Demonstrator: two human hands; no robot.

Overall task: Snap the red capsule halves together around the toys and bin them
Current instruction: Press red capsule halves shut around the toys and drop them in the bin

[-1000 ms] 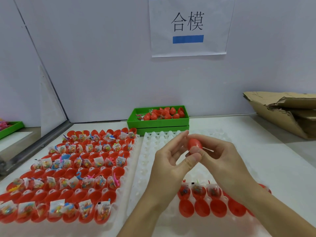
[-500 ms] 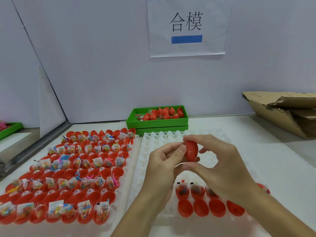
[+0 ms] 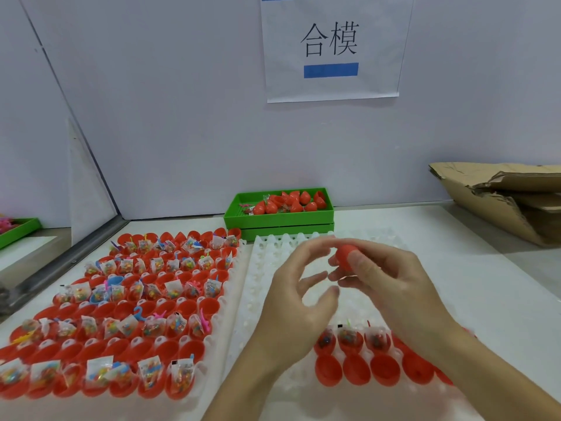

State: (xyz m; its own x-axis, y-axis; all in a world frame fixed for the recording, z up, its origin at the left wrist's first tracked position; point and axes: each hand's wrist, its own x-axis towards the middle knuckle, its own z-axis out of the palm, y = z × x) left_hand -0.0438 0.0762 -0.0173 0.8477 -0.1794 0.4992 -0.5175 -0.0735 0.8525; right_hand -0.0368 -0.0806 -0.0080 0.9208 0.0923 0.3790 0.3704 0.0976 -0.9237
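- A closed red capsule (image 3: 346, 257), egg-shaped and glossy, is pinched in the fingers of the right hand (image 3: 391, 287) above the white tray (image 3: 267, 268)
- At that tray's near end sit a row of open red halves (image 3: 358, 369) and, just behind, halves holding bagged toys (image 3: 349, 337)
- The left tray (image 3: 224, 302) is packed with rows of open red halves, many carrying small clear bags of coloured toys (image 3: 170, 288)
- The green bin (image 3: 277, 218) at the back of the counter holds a pile of closed red capsules (image 3: 291, 202)
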